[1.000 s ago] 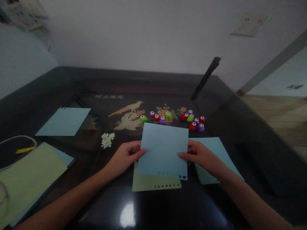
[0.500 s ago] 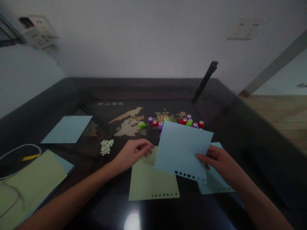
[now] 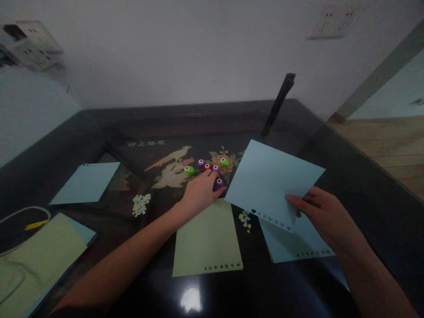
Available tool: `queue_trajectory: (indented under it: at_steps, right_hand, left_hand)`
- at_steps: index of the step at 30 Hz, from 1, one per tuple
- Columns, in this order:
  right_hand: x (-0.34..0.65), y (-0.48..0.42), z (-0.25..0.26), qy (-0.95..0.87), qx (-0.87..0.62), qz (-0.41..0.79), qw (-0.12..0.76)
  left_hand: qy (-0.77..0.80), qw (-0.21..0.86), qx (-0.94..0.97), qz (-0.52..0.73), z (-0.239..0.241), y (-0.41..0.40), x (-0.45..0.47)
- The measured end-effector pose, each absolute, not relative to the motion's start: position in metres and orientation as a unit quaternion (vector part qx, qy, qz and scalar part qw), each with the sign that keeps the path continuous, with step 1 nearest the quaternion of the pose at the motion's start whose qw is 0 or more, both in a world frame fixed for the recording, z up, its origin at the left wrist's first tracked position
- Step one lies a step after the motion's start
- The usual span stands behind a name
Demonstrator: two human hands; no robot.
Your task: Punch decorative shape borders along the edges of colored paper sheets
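Sheet (image 3: 271, 181) pale blue, edge punched, in right hand (image 3: 326, 216); left hand (image 3: 200, 192) clasps purple punch (image 3: 218, 183).

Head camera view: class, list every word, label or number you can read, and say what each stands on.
"上添花": pale characters inlaid in the table top, after a first one too blurred to read.
Paper punches: marks too small to read.
Wall sockets: nothing legible.
Blue sheet in right hand: punched shapes, no writing.
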State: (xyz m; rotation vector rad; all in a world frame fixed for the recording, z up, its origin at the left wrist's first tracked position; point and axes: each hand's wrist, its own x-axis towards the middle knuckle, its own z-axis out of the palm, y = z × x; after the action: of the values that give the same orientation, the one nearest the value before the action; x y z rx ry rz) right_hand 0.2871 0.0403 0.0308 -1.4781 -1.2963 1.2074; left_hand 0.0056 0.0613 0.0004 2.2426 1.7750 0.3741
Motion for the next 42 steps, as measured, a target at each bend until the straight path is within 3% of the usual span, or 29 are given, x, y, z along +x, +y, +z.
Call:
queue_trajectory:
  at_steps: [5, 11, 15, 20, 28, 33, 42]
  right_hand:
    - [0.283, 0.04, 0.03, -0.512, -0.599, 0.471, 0.396]
    - [0.276, 0.038, 0.032, -0.526, -0.592, 0.469, 0.391]
    - [0.275, 0.037, 0.032, -0.488, -0.577, 0.498, 0.425]
    - [0.278, 0.035, 0.031, -0.446, -0.562, 0.528, 0.454]
    - [0.278, 0.029, 0.038, -0.38, -0.567, 0.565, 0.465]
    - [0.282, 0.026, 0.04, -0.377, -0.588, 0.541, 0.469]
    - [0.28, 0.023, 0.029, -0.368, -0.613, 0.502, 0.486]
  left_hand:
    - [0.594, 0.09, 0.791, 0.114, -0.003, 0.058, 0.004]
    - [0.584, 0.138, 0.784, 0.155, -0.003, 0.058, -0.001]
    - [0.561, 0.236, 0.748, 0.264, 0.0, 0.06, -0.002]
    - [0.474, 0.487, 0.598, 0.425, 0.005, 0.05, 0.01]
    - [0.395, 0.718, 0.371, 0.437, 0.019, 0.014, 0.038]
    - [0.389, 0.785, 0.27, 0.4, 0.021, 0.009, 0.042]
    - [0.389, 0.789, 0.25, 0.405, 0.01, 0.007, 0.039]
